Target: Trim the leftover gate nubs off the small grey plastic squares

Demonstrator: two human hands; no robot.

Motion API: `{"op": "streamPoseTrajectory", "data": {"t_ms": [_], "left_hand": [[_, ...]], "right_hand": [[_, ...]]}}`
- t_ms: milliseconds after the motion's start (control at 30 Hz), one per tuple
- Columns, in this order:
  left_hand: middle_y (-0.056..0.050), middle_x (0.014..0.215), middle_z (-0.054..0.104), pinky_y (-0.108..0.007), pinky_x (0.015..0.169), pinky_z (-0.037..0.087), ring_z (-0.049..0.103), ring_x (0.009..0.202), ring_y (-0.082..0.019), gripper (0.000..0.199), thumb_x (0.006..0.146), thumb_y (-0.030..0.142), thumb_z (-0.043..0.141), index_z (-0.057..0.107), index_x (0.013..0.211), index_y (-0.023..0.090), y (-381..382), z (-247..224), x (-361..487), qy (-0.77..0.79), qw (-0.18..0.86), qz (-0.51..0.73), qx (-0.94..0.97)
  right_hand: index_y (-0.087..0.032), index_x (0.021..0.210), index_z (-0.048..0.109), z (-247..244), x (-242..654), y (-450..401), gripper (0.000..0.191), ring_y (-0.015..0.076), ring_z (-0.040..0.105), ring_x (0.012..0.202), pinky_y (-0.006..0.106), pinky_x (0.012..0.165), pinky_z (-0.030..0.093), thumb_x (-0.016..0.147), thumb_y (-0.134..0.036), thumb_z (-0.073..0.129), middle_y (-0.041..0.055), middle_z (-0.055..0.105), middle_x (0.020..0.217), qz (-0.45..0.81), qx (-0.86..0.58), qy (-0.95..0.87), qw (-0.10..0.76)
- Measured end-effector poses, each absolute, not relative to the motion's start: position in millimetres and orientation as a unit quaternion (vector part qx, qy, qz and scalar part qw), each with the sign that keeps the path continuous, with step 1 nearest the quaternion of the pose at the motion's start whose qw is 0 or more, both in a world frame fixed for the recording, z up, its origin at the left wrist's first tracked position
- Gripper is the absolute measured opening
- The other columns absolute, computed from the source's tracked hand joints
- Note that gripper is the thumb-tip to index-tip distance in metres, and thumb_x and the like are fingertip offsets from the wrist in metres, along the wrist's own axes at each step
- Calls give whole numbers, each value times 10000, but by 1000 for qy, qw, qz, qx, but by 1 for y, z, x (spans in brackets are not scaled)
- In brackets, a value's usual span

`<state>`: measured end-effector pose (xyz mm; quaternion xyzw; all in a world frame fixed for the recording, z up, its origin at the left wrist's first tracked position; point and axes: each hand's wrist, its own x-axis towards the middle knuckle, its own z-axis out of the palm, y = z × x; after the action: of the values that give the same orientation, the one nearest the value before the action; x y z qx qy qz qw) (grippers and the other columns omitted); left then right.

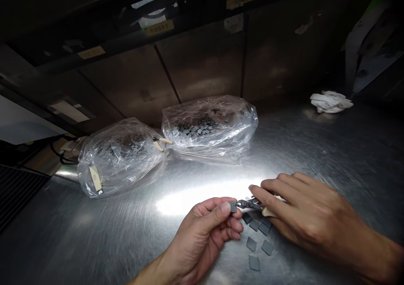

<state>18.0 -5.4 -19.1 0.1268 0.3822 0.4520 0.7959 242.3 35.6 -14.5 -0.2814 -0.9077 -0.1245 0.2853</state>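
Observation:
Between thumb and fingers, my left hand (210,230) pinches a small grey square piece (233,207) above the metal table. My right hand (303,209) is wrapped round a pair of nippers (252,204) with cream handles, partly hidden under the palm. The jaws of the nippers meet the edge of the held piece; whether they are closed on it I cannot tell. Below the tool, several loose grey square pieces (251,244) lie flat on the table, between my two hands.
Two clear plastic bags stand at the back: the right bag (214,150) holds many small grey pieces, the left bag (126,171) some more. Cream-handled nippers (162,143) lie between them, a cream cutter (95,179) on the left bag. A crumpled white cloth (330,102) sits far right.

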Motion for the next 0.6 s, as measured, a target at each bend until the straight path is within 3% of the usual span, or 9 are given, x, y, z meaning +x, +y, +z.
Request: {"op": "streamPoseTrajectory", "data": {"t_ms": [367, 600], "left_hand": [[-69, 795, 785, -171, 639, 583, 716, 641, -95, 165, 810, 171, 875, 815, 932, 76, -5, -18, 19, 391, 794, 449, 121], [-74, 799, 785, -174, 641, 583, 708, 640, -94, 166, 800, 151, 880, 819, 944, 93, -5, -17, 19, 388, 795, 453, 108]], "right_hand": [[-99, 1051, 706, -15, 242, 35, 239, 202, 612, 713, 368, 645, 370, 1015, -47, 476, 76, 696, 828, -127, -271, -913, 278], [-102, 1073, 682, -18, 246, 39, 205, 176, 636, 691, 335, 621, 433, 994, -44, 502, 59, 680, 814, -76, -275, -912, 294]]}}
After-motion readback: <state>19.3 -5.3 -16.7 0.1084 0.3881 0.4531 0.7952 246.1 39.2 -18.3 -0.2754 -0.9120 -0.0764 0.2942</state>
